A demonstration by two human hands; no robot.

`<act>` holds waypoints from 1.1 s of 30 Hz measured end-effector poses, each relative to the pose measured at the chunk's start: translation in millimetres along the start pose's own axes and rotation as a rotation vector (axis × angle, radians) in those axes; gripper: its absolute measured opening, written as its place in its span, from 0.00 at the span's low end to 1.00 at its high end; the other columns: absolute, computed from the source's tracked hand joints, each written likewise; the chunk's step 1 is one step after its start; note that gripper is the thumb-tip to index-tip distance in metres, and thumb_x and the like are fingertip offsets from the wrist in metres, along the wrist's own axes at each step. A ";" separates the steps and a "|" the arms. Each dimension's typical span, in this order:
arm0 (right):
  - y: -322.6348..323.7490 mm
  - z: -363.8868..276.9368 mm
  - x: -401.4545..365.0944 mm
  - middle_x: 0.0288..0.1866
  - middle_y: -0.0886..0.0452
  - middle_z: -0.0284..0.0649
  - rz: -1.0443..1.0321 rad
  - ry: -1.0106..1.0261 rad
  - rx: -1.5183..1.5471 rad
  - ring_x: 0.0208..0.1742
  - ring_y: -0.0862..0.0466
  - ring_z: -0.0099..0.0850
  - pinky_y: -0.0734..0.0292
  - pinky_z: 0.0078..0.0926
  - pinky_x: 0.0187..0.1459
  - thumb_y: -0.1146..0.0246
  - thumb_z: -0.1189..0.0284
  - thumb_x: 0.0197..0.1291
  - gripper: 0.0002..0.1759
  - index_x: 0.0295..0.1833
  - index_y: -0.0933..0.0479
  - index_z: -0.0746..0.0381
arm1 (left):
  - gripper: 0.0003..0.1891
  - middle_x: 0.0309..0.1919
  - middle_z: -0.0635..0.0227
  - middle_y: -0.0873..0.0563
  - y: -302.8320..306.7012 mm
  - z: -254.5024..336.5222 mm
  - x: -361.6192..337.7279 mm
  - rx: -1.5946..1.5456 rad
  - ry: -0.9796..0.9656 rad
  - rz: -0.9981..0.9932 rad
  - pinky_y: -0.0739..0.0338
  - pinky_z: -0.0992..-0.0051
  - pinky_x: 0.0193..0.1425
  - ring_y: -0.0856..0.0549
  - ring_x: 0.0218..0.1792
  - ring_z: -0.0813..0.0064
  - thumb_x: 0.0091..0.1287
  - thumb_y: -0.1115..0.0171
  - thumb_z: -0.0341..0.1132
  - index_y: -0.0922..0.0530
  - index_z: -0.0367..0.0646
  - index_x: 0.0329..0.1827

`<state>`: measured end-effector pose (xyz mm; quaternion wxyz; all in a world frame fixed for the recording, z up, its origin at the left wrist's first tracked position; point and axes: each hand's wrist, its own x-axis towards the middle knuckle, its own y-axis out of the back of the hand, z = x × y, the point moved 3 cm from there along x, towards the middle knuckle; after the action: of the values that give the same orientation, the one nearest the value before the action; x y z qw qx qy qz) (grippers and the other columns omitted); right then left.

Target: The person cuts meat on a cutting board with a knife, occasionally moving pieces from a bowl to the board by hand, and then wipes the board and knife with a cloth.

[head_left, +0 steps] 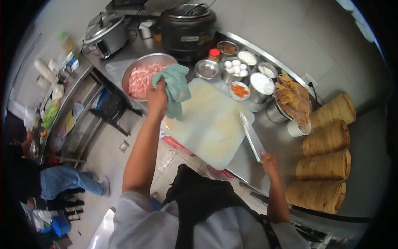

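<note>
My left hand [156, 98] is closed on a green cloth [174, 85], which hangs over the right rim of a metal bowl [124, 81] and the corner of the cutting board. Raw pink meat [143, 79] fills that bowl. On the right, my right hand [270, 164] grips the handle of a large knife [251, 137], its blade pointing away from me along the board's right edge. The white cutting board [203, 124] lies between my hands, with faint stains on its surface.
Behind the board stand a bowl of eggs [235, 67], shredded orange food [239, 90], white powder [262, 84] and a pot piled with brown food [292, 97]. Bamboo steamers [323, 170] line the right. A black soup warmer [188, 35] and rice cooker [103, 35] stand behind. Another person [70, 180] is at left.
</note>
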<state>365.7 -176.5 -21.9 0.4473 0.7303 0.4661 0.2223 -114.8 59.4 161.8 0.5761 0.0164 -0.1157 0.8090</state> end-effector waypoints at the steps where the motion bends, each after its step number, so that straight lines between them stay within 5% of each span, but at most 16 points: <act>1: 10.1 7.4 -15.1 0.30 0.16 0.47 -0.045 -0.067 0.036 0.36 0.15 0.43 0.24 0.39 0.42 0.43 0.38 0.66 0.33 0.32 0.19 0.61 | 0.14 0.45 0.62 0.12 -16.5 -13.8 3.6 -0.040 0.044 -0.027 0.22 0.71 0.53 0.15 0.47 0.71 0.73 0.44 0.33 0.18 0.33 0.53; 3: 29.0 10.3 -38.0 0.31 0.15 0.47 -0.074 -0.121 0.106 0.36 0.15 0.43 0.24 0.38 0.42 0.42 0.40 0.66 0.33 0.33 0.19 0.61 | 0.14 0.45 0.61 0.13 -46.0 -17.1 10.8 -0.073 0.053 -0.068 0.22 0.70 0.54 0.15 0.47 0.70 0.72 0.43 0.34 0.18 0.33 0.52; 6: 39.6 15.9 -60.3 0.20 0.22 0.39 0.023 -0.071 0.151 0.26 0.21 0.29 0.27 0.32 0.33 0.38 0.45 0.68 0.31 0.27 0.22 0.64 | 0.15 0.47 0.60 0.13 -77.4 -7.7 2.6 -0.159 0.182 -0.146 0.21 0.68 0.54 0.15 0.50 0.69 0.72 0.43 0.35 0.19 0.33 0.54; 8: 43.9 21.7 -73.7 0.20 0.23 0.37 0.030 -0.117 0.254 0.23 0.23 0.26 0.29 0.31 0.29 0.38 0.48 0.69 0.30 0.25 0.25 0.63 | 0.20 0.53 0.57 0.15 -98.2 -4.1 -8.9 -0.251 0.276 -0.185 0.19 0.65 0.59 0.14 0.53 0.63 0.72 0.43 0.38 0.23 0.33 0.61; 12: 54.7 59.1 -89.2 0.24 0.21 0.45 0.030 -0.216 0.283 0.31 0.20 0.38 0.27 0.38 0.38 0.38 0.45 0.68 0.31 0.29 0.25 0.65 | 0.17 0.48 0.60 0.14 -149.5 17.7 -63.5 -0.283 0.303 -0.282 0.19 0.68 0.53 0.14 0.49 0.67 0.72 0.41 0.38 0.22 0.33 0.55; 18: 142.2 44.8 -126.0 0.21 0.26 0.36 0.214 -0.312 0.518 0.26 0.25 0.24 0.30 0.29 0.32 0.39 0.48 0.72 0.30 0.28 0.26 0.64 | 0.21 0.53 0.58 0.15 -218.6 -6.6 -147.8 -0.361 0.420 -0.443 0.21 0.66 0.58 0.15 0.53 0.65 0.76 0.45 0.41 0.26 0.33 0.62; 24: 121.4 87.9 -142.7 0.23 0.25 0.35 0.269 -0.373 0.631 0.27 0.26 0.24 0.30 0.27 0.32 0.37 0.46 0.70 0.29 0.32 0.25 0.64 | 0.23 0.57 0.55 0.16 -251.2 -61.2 -227.6 -0.259 0.688 -0.447 0.22 0.64 0.62 0.16 0.57 0.63 0.78 0.46 0.42 0.28 0.32 0.65; 26: 108.4 91.3 -146.4 0.25 0.24 0.37 0.176 -0.416 0.744 0.29 0.26 0.26 0.29 0.29 0.34 0.35 0.44 0.67 0.30 0.36 0.25 0.65 | 0.23 0.57 0.53 0.17 -250.0 -92.4 -241.4 -0.247 0.626 -0.489 0.22 0.64 0.62 0.16 0.57 0.61 0.77 0.45 0.42 0.28 0.32 0.65; 28: 102.1 94.1 -149.2 0.28 0.23 0.38 0.185 -0.414 0.723 0.31 0.25 0.28 0.28 0.30 0.36 0.32 0.46 0.64 0.30 0.39 0.27 0.66 | 0.23 0.60 0.49 0.19 -241.2 -114.1 -254.2 0.418 0.197 -0.694 0.23 0.63 0.62 0.17 0.58 0.59 0.75 0.40 0.39 0.28 0.31 0.65; 30: 119.0 74.3 -148.0 0.29 0.22 0.40 0.183 -0.334 0.532 0.32 0.24 0.30 0.27 0.30 0.37 0.31 0.51 0.63 0.27 0.40 0.26 0.67 | 0.23 0.55 0.49 0.17 -230.8 -149.2 -262.0 0.472 0.146 -0.611 0.23 0.62 0.60 0.16 0.54 0.54 0.68 0.33 0.31 0.27 0.33 0.64; 32: 128.4 64.4 -152.7 0.29 0.22 0.41 0.218 -0.329 0.598 0.31 0.24 0.31 0.27 0.31 0.37 0.30 0.54 0.63 0.25 0.42 0.26 0.67 | 0.22 0.52 0.54 0.18 -223.3 -111.9 -262.0 0.648 -0.576 -0.519 0.23 0.61 0.57 0.17 0.53 0.56 0.63 0.32 0.25 0.25 0.35 0.61; 33: 128.0 65.6 -154.8 0.29 0.22 0.42 0.223 -0.337 0.629 0.31 0.24 0.31 0.27 0.31 0.37 0.30 0.54 0.63 0.24 0.43 0.25 0.67 | 0.16 0.46 0.54 0.17 -226.0 -103.4 -263.6 0.575 -0.684 -0.609 0.23 0.60 0.54 0.17 0.49 0.52 0.60 0.32 0.23 0.21 0.35 0.51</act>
<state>403.8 -363.1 69.6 0.2446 0.9045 0.3492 -0.0076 196.2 -94.1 57.1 0.6863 0.4687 -0.0604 0.5529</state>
